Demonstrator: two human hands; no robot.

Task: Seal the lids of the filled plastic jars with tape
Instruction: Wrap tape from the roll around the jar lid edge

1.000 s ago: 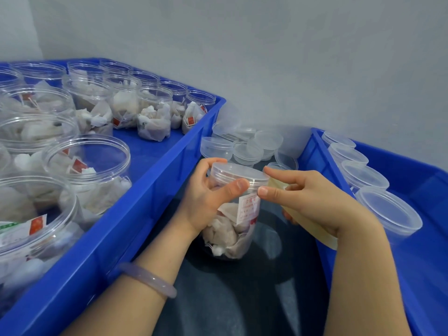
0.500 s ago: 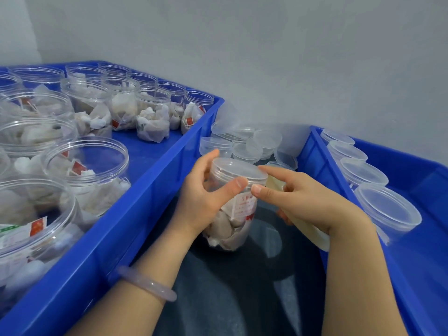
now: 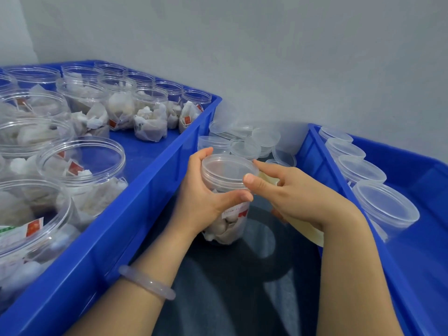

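Right now the jar [image 3: 225,214] stands in the middle of the frame, on a dark surface between two blue crates. The left hand [image 3: 206,197] wraps around its side and holds it tight. A clear lid [image 3: 229,170] sits on top. The right hand [image 3: 298,195] touches the lid's edge with thumb and first finger, and its other fingers curl around a pale tape roll [image 3: 308,229]. No tape shows on the lid, so sealing looks like it is only starting. Many open jars [image 3: 80,166] wait at the left of the frame with no lids. At the right stand closed jars [image 3: 385,207], taped or not, nobody can tell. Lots is left to do
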